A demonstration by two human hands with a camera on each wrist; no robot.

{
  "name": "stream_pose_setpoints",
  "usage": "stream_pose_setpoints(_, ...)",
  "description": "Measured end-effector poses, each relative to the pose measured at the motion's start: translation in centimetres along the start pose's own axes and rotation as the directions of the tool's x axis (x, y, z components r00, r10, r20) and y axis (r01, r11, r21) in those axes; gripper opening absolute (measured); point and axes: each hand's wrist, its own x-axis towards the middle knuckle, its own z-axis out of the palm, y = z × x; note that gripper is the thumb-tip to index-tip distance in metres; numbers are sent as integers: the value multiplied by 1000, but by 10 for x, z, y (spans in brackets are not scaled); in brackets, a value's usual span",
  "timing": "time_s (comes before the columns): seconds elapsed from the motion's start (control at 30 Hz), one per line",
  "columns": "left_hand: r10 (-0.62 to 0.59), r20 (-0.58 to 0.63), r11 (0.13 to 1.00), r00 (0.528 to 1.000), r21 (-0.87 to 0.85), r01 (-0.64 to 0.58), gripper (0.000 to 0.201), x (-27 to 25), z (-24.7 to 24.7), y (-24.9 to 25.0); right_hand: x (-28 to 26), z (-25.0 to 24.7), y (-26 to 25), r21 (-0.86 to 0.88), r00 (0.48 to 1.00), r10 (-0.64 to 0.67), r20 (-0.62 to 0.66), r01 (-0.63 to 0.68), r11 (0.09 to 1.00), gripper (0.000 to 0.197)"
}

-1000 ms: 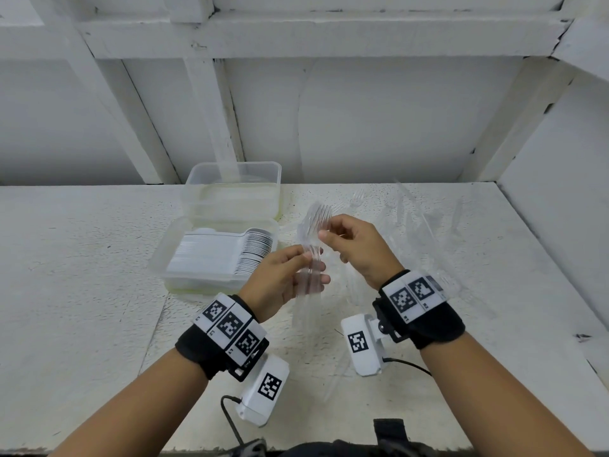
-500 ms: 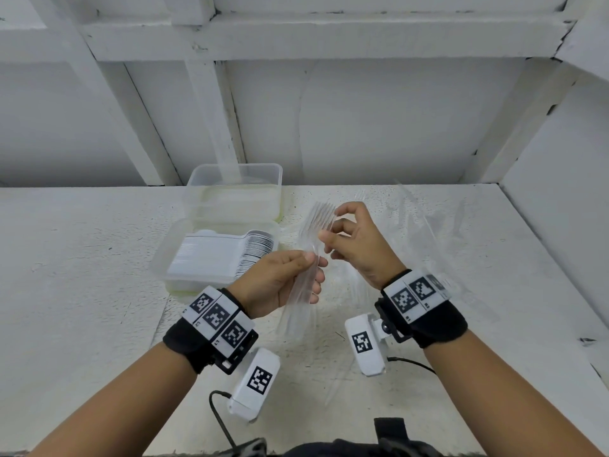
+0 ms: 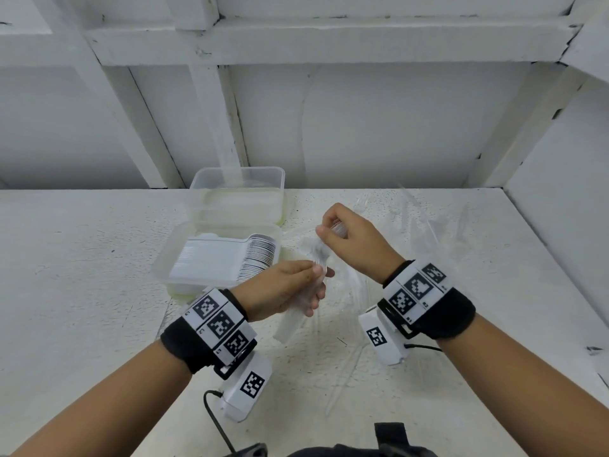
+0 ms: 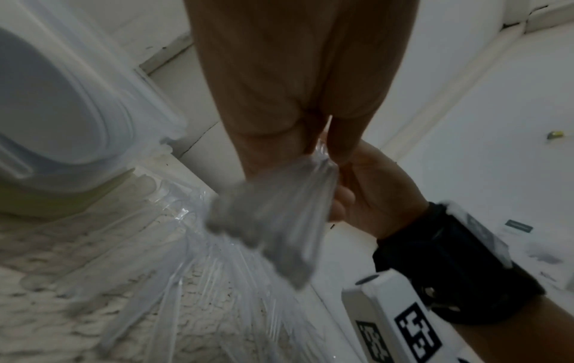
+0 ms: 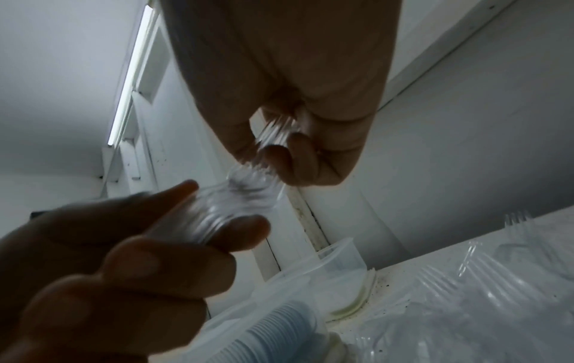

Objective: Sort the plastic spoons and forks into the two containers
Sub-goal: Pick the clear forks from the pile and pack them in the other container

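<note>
Both hands hold one bundle of clear plastic forks (image 3: 313, 255) above the table. My left hand (image 3: 290, 288) grips the handles low down, which stick out below it (image 3: 290, 324). My right hand (image 3: 342, 232) curls round the tine end of the bundle (image 5: 267, 142). In the left wrist view the bundle of forks (image 4: 279, 213) is blurred. The near container (image 3: 164, 272) holds a tidy row of white spoons (image 3: 230, 258). Behind it stands the far container (image 3: 237, 192), which looks empty.
Loose clear forks and a clear wrapper (image 3: 421, 232) lie on the white table (image 3: 82, 258) to the right and in front of the hands. A white wall stands at the right. Cables and wrist cameras hang below both wrists.
My right hand has closed over the fork tines and turned, knuckles up. The left hand has slid slightly down and left along the handles. The bundle is more upright.
</note>
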Motion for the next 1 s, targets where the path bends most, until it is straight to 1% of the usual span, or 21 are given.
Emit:
stream_pose_setpoints(0.07,-35,37,997,999,-72,38,34,-2,-3,2,3,-1,0,92,998,33,60,-38,995,14)
stream_pose_setpoints(0.1,-52,53,995,997,-80,56,35,-3,-5,4,3,-2,-2,130,994,38,102,-51,990,16)
stream_pose_setpoints(0.23,-103,88,993,991,-45,108,30,-6,-9,11,9,-4,-15,264,971,-7,239,-58,963,16)
stream_pose_setpoints(0.3,-107,86,993,991,-45,111,28,-6,-8,14,13,-4,-21,280,963,-40,266,-37,959,13)
stream_pose_setpoints(0.37,-83,47,995,995,-48,86,21,-6,-10,17,18,-4,-26,256,963,-61,261,-8,967,6)
stream_pose_setpoints(0.4,-65,12,997,998,-49,65,18,-6,-11,19,20,-4,-28,237,968,-65,242,6,972,9)
stream_pose_setpoints(0.43,-40,-32,998,999,-51,38,17,-7,-12,21,22,-3,-29,204,976,-62,208,19,979,19)
stream_pose_setpoints(0.5,35,-143,996,989,-70,-46,17,-8,-17,25,25,0,-30,122,995,-49,84,39,992,35)
stream_pose_setpoints(0.53,80,-211,991,974,-92,-101,17,-8,-20,27,26,1,-31,91,999,-54,5,54,994,37)
stream_pose_setpoints(0.57,123,-288,980,950,-118,-163,17,-7,-24,30,26,4,-33,62,996,-67,-60,71,996,36)
stream_pose_setpoints(0.6,159,-370,963,915,-145,-226,16,-7,-28,32,25,7,-34,23,991,-85,-102,88,996,34)
stream_pose_setpoints(0.63,183,-449,943,875,-172,-285,16,-5,-32,35,25,10,-36,-32,988,-104,-111,101,994,33)
stream_pose_setpoints(0.7,201,-564,902,801,-212,-376,15,-1,-40,38,26,22,-41,-163,990,-130,-45,121,979,37)
stream_pose_setpoints(0.73,205,-597,887,776,-223,-405,15,1,-43,40,26,29,-44,-230,992,-129,6,127,965,42)
stream_pose_setpoints(0.8,208,-628,869,750,-233,-437,16,5,-48,43,30,44,-47,-367,990,-109,84,133,921,51)
stream_pose_setpoints(0.87,203,-637,853,744,-259,-454,17,7,-52,45,37,56,-48,-470,989,-106,104,143,871,54)
stream_pose_setpoints(0.93,175,-633,841,754,-301,-449,19,7,-55,47,45,65,-48,-531,984,-146,104,179,828,52)
stream_pose_setpoints(1.0,149,-628,860,764,-299,-413,19,6,-60,50,55,71,-48,-567,976,-179,124,218,795,50)
